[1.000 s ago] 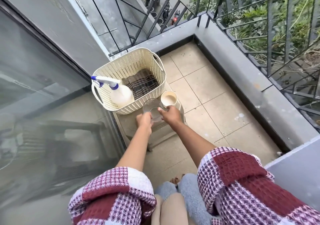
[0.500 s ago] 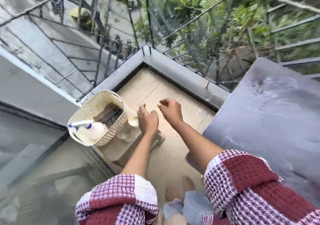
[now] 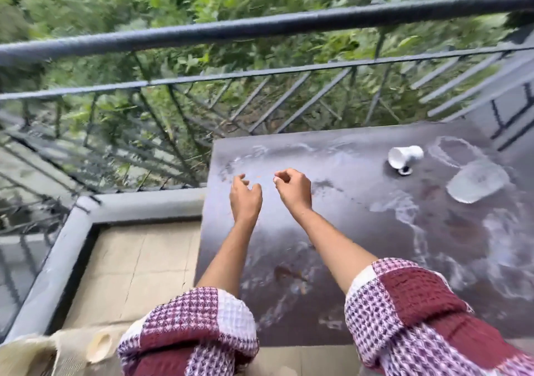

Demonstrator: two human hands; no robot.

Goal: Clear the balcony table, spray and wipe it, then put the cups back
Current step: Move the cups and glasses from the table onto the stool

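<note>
Head view: a dark balcony table [image 3: 361, 231], streaked with white residue and brownish stains, now fills the right of the frame against a grey metal railing [image 3: 260, 29] and blurred green foliage beyond, where a second ago the person was bent over a low stool holding a cream basket and two cups. The turn suggests, as a judgement, that the clearing step is under way, with more to fetch before any spraying or wiping. Two white cups remain at the table's far right: a large one [image 3: 476, 186] lying tipped, its shape smeared by motion blur, and a small paper cup [image 3: 404, 156] on its side just beside it, next to a small dark object too blurred to name. Ring marks show near both. The left hand [image 3: 245, 199] and right hand [image 3: 293, 190] hover side by side over the table's near-left part, well apart from the cups, the checked maroon sleeves pushed up the forearms. Both sets of fingers [image 3: 281, 176] are loosely curled and hold nothing (the cup lately in hand is gone from view). A sliver of the cream basket [image 3: 29, 355] shows at the lower left edge.
</note>
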